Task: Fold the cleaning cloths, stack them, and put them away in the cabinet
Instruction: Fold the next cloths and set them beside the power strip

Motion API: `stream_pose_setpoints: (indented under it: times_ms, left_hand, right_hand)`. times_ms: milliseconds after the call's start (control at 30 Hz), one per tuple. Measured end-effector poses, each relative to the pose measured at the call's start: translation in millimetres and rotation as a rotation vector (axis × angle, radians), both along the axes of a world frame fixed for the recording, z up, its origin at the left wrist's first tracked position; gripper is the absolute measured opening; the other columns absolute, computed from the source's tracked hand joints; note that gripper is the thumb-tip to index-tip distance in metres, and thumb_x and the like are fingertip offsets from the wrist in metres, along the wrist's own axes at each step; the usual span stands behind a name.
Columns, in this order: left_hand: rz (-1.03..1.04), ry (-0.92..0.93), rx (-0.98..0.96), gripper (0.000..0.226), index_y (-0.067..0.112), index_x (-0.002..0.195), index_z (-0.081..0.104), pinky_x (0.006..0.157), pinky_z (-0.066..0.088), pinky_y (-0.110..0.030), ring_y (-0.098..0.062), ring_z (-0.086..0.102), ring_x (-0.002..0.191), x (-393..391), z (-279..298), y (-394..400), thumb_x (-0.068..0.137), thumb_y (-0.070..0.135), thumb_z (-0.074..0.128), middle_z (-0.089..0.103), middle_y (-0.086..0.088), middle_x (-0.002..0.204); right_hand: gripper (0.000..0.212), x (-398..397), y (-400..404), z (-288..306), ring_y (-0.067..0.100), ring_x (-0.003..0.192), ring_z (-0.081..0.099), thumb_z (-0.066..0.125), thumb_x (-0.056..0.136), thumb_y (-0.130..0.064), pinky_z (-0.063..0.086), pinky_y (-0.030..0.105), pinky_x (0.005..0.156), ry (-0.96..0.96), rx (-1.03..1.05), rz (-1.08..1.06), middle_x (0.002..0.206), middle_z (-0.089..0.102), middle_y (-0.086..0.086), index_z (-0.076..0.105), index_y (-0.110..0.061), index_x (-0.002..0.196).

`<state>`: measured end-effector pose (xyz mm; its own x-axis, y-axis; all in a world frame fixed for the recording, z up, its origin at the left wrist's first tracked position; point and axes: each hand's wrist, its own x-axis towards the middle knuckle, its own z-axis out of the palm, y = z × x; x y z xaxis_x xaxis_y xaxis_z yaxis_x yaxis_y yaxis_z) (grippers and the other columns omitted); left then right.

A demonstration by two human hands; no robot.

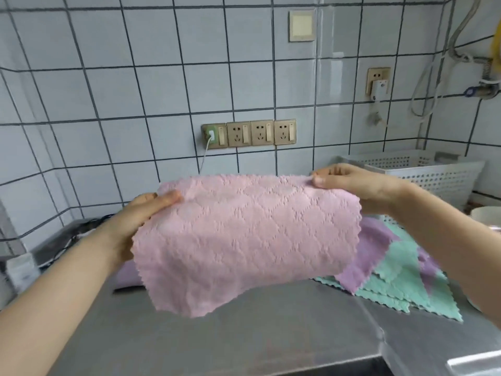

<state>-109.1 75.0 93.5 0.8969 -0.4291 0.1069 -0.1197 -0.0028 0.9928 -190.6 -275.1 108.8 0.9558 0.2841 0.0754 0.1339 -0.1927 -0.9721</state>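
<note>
Pink cloth held up in the air above the counter, top edge taut, lower part hanging free. Pinched at its upper corners by left hand and right hand, thumbs on the near face. Judged light, soft, limp; best gripped at corners. Purple and green cloths heaped toward counter's right edge, beside white basket.
</note>
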Motion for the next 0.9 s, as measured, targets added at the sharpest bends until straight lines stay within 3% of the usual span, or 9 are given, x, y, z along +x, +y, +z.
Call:
stream_pose_setpoints:
  times_ms: [133, 233, 300, 367, 533, 667, 767, 833, 900]
  left_hand:
    - [0.120, 0.013, 0.167, 0.053, -0.008, 0.093, 0.064, 0.050, 0.044, -0.022, -0.017, 0.060, 0.054, 32, -36, 7, 0.064, 0.033, 0.082, 0.069, -0.016, 0.079]
    - [0.138, -0.024, 0.460, 0.026, 0.003, 0.076, 0.065, 0.047, 0.037, -0.019, -0.012, 0.051, 0.043, 57, -96, 13, 0.072, 0.025, 0.078, 0.061, -0.003, 0.054]
    - [0.138, -0.100, 0.704, 0.026, 0.009, 0.062, 0.058, 0.050, 0.033, -0.022, -0.012, 0.050, 0.046, 67, -128, 15, 0.076, 0.023, 0.075, 0.057, 0.001, 0.048]
    - [0.146, -0.118, 0.777, 0.031, 0.013, 0.058, 0.051, 0.055, 0.033, -0.024, -0.012, 0.052, 0.049, 76, -149, 14, 0.077, 0.021, 0.073, 0.062, -0.002, 0.051]
    - [0.247, -0.087, 0.780, 0.023, 0.013, 0.059, 0.052, 0.051, 0.036, -0.023, -0.012, 0.065, 0.056, 100, -164, 0, 0.076, 0.016, 0.066, 0.070, -0.003, 0.055]
    - [0.447, -0.333, 1.018, 0.025, 0.012, 0.055, 0.048, 0.054, 0.036, -0.029, -0.028, 0.055, 0.063, 120, -171, -13, 0.079, 0.014, 0.056, 0.053, -0.004, 0.053]
    - [0.488, -0.435, 0.949, 0.013, 0.012, 0.077, 0.063, 0.067, 0.047, -0.036, -0.036, 0.063, 0.086, 126, -178, -21, 0.084, 0.008, 0.053, 0.065, -0.013, 0.082]
    - [0.445, -0.560, 0.926, 0.035, 0.011, 0.120, 0.061, 0.083, 0.049, -0.040, -0.035, 0.059, 0.102, 118, -190, -22, 0.085, 0.008, 0.058, 0.060, -0.010, 0.115]
    - [0.304, -0.765, 0.878, 0.047, 0.014, 0.129, 0.054, 0.095, 0.042, -0.036, -0.028, 0.053, 0.106, 97, -204, -21, 0.083, 0.017, 0.058, 0.055, -0.003, 0.122]
  right_hand:
    - [0.023, 23, 12, -26, 0.011, 0.056, 0.049, 0.071, 0.082, -0.023, 0.045, 0.018, 0.053, 0.063, -0.259, -0.148, 0.061, 0.053, -0.002, 0.054, -0.011, 0.071]
    - [0.017, 40, 11, -75, 0.011, 0.064, 0.057, 0.075, 0.080, -0.026, 0.049, 0.021, 0.059, 0.153, -0.594, -0.241, 0.072, 0.063, 0.001, 0.066, -0.012, 0.081]
    - [0.009, 50, 13, -108, 0.015, 0.067, 0.060, 0.071, 0.082, -0.019, 0.052, 0.022, 0.059, 0.157, -0.802, -0.276, 0.075, 0.064, -0.001, 0.065, -0.022, 0.077]
    - [0.018, 58, 16, -128, 0.018, 0.061, 0.059, 0.071, 0.080, -0.015, 0.049, 0.020, 0.050, 0.123, -0.920, -0.306, 0.076, 0.067, 0.003, 0.061, -0.028, 0.071]
    - [0.004, 79, 20, -139, 0.008, 0.036, 0.055, 0.065, 0.082, -0.011, 0.043, 0.017, 0.036, 0.106, -0.803, -0.502, 0.055, 0.062, 0.004, 0.065, -0.015, 0.080]
    - [0.012, 105, 28, -154, 0.022, 0.048, 0.068, 0.054, 0.085, -0.003, 0.058, 0.027, 0.052, 0.201, -0.555, -0.614, 0.060, 0.069, 0.016, 0.066, -0.006, 0.084]
    - [0.015, 127, 32, -170, 0.033, 0.078, 0.072, 0.050, 0.090, -0.001, 0.060, 0.041, 0.073, 0.138, -0.413, -0.710, 0.088, 0.071, 0.022, 0.064, -0.007, 0.087]
    - [0.022, 132, 35, -182, 0.030, 0.103, 0.066, 0.050, 0.090, -0.005, 0.050, 0.030, 0.088, -0.008, -0.624, -0.731, 0.110, 0.068, 0.015, 0.065, -0.010, 0.104]
    - [0.032, 120, 41, -192, 0.026, 0.114, 0.058, 0.049, 0.087, -0.004, 0.041, 0.025, 0.089, -0.167, -0.800, -0.641, 0.121, 0.062, 0.009, 0.062, -0.010, 0.115]
